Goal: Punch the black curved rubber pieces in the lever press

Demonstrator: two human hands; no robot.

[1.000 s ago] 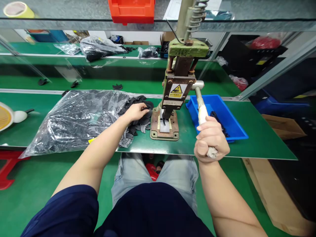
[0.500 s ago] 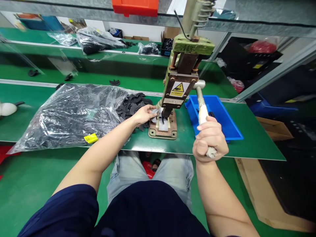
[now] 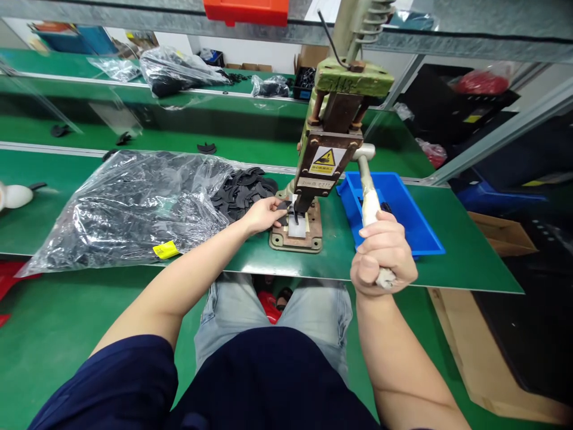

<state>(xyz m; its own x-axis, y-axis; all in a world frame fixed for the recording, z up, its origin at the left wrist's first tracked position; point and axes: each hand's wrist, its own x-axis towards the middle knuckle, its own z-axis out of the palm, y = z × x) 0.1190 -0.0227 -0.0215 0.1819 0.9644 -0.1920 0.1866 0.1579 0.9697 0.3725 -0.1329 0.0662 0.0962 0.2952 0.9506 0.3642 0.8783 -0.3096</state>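
A green hand press [image 3: 330, 152] stands on the bench in front of me. My right hand [image 3: 384, 254] is closed around its lever handle [image 3: 369, 200], which is wrapped in pale material and slants down toward me. At the left side of the press base [image 3: 295, 243], my left hand [image 3: 265, 215] pinches a small black curved piece [image 3: 283, 206] beside the ram. Under the ram lies a light grey plate [image 3: 296, 228]. Just behind my left hand is a heap of similar black curved pieces [image 3: 244, 190], spilling from a clear plastic bag [image 3: 134, 209].
Right of the press sits a blue bin [image 3: 418, 224] with some dark pieces inside. A few loose black pieces [image 3: 206, 148] lie farther back. A metal shelf edge [image 3: 470, 51] crosses above, with a red bin [image 3: 246, 11] on it.
The black piece in my left hand now shows more plainly, dark instead of shiny grey. My left hand has shifted slightly; my right hand stays on the lever handle.
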